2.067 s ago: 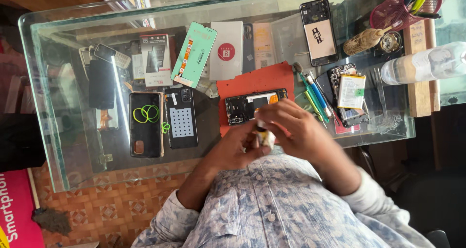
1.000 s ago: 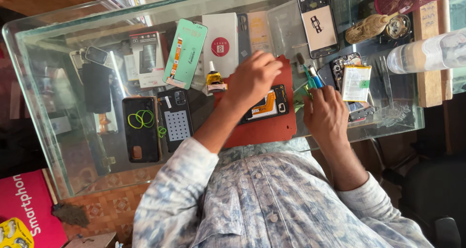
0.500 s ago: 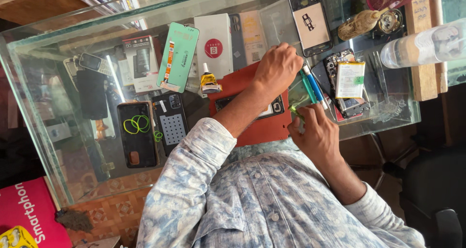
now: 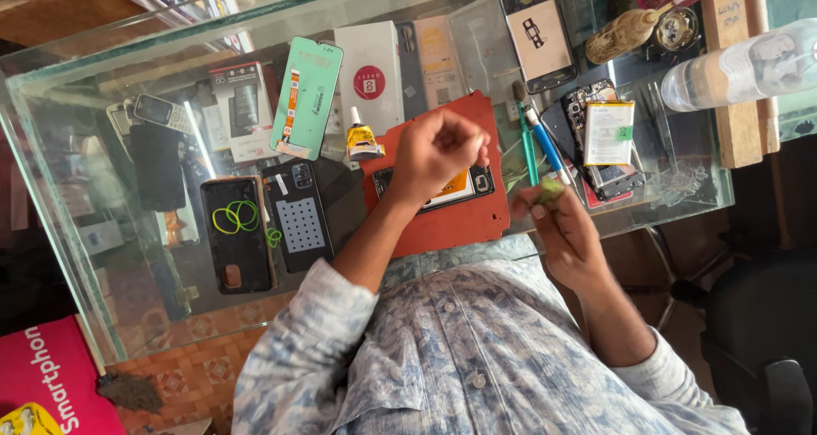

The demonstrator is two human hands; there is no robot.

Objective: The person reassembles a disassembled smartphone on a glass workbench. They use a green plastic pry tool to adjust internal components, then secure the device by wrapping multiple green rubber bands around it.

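Green scrap (image 4: 551, 188) sits pinched in your right hand (image 4: 566, 235) grip, held above the desk (image 4: 102, 256) edge; it looks light, soft, easily dropped, so hold it by the rim. Your left hand (image 4: 438, 154) is fisted, fingers together, over the phone (image 4: 447, 192) on the red mat (image 4: 451, 222).

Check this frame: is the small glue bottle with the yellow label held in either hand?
No. The glue bottle stands on the glass counter beside the red mat, apart from the left hand and the right hand.
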